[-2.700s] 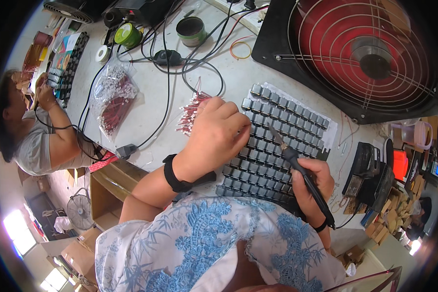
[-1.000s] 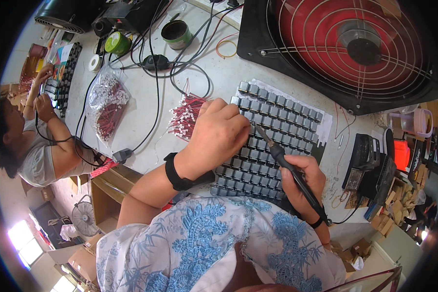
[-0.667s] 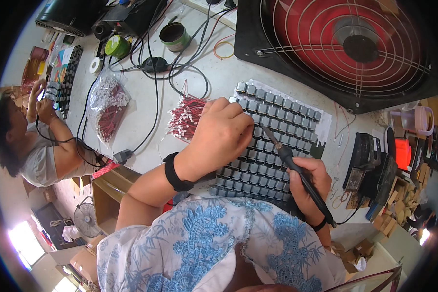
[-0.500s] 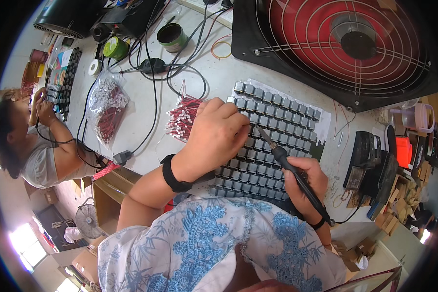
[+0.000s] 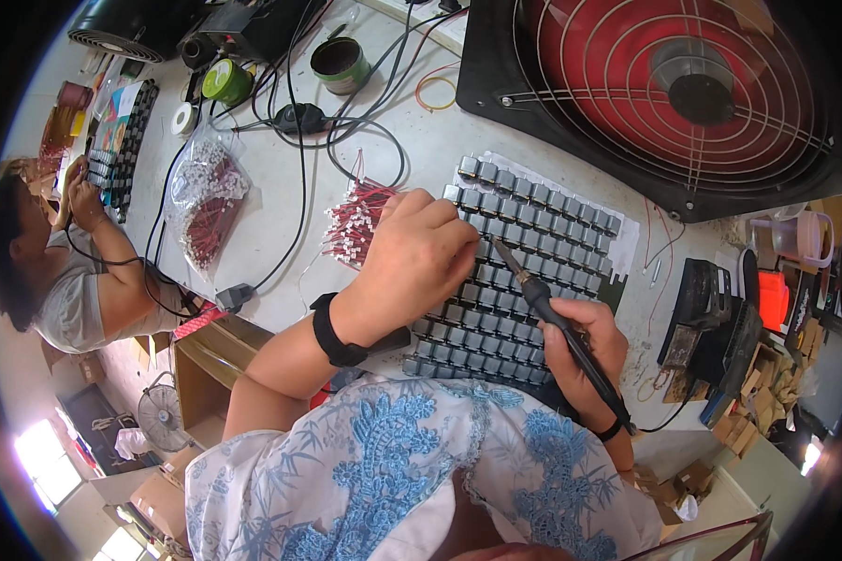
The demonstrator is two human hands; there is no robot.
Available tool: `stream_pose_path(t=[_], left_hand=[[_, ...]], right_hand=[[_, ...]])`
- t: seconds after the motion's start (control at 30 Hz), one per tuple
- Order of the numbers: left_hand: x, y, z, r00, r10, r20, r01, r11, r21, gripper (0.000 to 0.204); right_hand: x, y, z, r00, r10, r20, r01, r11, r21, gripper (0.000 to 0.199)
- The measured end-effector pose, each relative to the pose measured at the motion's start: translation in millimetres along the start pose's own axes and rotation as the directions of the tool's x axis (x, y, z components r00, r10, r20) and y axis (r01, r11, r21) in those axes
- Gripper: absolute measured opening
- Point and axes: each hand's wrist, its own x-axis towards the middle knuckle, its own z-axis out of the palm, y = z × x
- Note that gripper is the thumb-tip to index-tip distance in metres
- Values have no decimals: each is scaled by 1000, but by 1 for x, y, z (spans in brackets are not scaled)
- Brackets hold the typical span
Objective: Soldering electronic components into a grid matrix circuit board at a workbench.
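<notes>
Rows of small silver metal motors (image 5: 508, 264) lie packed together on the table in front of me. My right hand (image 5: 585, 346) grips a black soldering iron (image 5: 573, 338), its metal tip resting at or just above the upper middle rows. Over the left part of the rows, my left hand (image 5: 421, 248) has its fingers pinched close to that tip; what they hold is hidden. A bundle of red wires with white connectors (image 5: 355, 222) lies right beside my left hand, partly covered by it.
A large fan with a wire guard (image 5: 664, 103) stands at the far right. Black cables (image 5: 301, 206) cross the table, near a clear bag of wires (image 5: 209, 201) and a green tin (image 5: 339, 65). A soldering stand (image 5: 700, 309) sits right. At left, another person (image 5: 75, 252) works.
The view has shifted slightly, so the table things sit a little differently in the picture. Both my hands keep nearly the same pose, the iron's tip still by my left fingers.
</notes>
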Motion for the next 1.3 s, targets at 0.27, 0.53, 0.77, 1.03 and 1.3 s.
stream_pose_path(t=[0.27, 0.53, 0.77, 1.03, 1.3], left_hand=[[0, -1, 2, 1000, -4, -10, 4, 999, 40, 14], [7, 6, 5, 999, 37, -3, -37, 999, 38, 16], [8, 6, 7, 999, 35, 25, -35, 999, 29, 16], [7, 4, 9, 998, 41, 39, -42, 999, 31, 15], [6, 3, 10, 998, 53, 45, -55, 998, 41, 15]], right_hand=[[1, -2, -2, 999, -35, 41, 37, 998, -51, 26], [-6, 4, -10, 999, 27, -40, -27, 999, 19, 25], [-5, 4, -8, 999, 49, -3, -49, 998, 25, 26], [-6, 5, -8, 1000, -11, -21, 10, 1000, -27, 26], [-7, 4, -8, 1000, -16, -16, 15, 999, -44, 26]])
